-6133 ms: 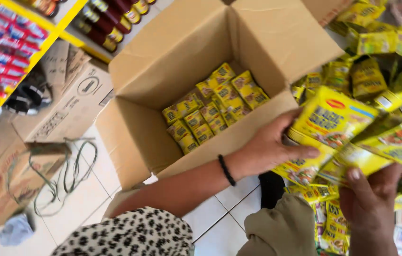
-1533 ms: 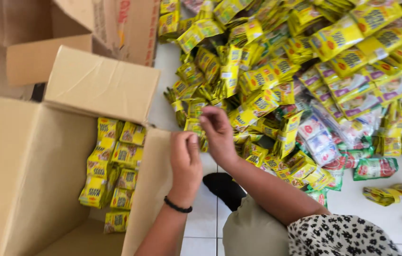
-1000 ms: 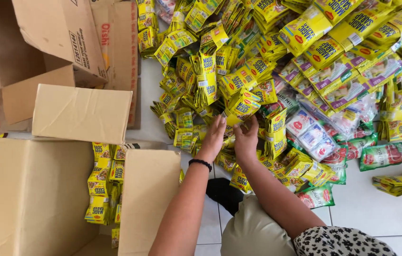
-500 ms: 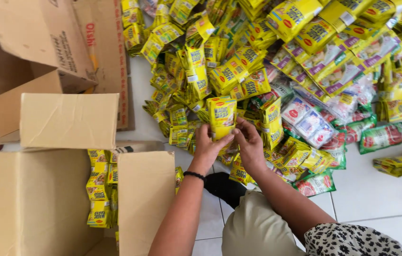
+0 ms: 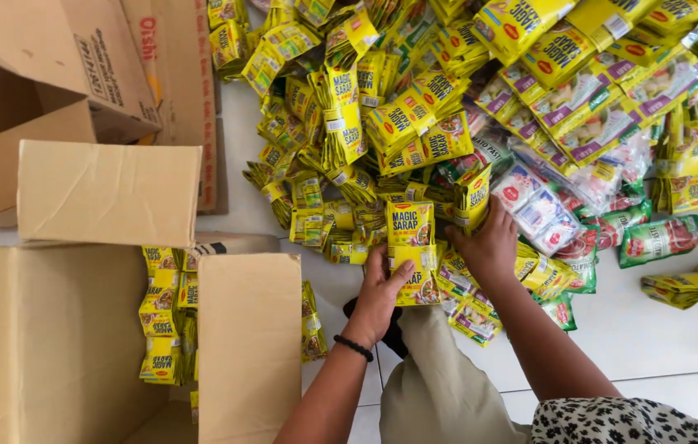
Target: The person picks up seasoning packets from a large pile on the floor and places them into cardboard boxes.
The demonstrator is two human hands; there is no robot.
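My left hand (image 5: 379, 298) grips a bundle of yellow seasoning sachets (image 5: 411, 247) held upright at the near edge of a large pile of yellow sachet bundles (image 5: 415, 107) on the white tiled floor. My right hand (image 5: 490, 245) rests on the pile just to the right, fingers around another yellow bundle (image 5: 472, 191). An open cardboard box (image 5: 61, 329) stands at the left, its flaps spread, with yellow bundles (image 5: 166, 316) stacked inside. A black band circles my left wrist.
More cardboard boxes (image 5: 78, 74) lie at the top left. Green packets (image 5: 661, 240) and white-and-red packets (image 5: 540, 205) are mixed into the pile at the right. A khaki-clad knee (image 5: 435, 378) is below my hands. Bare white tiles (image 5: 653, 329) show at the lower right.
My view swung from the box to the pile. Both hands reached into the pile, and my left hand has pulled one yellow bundle toward me.
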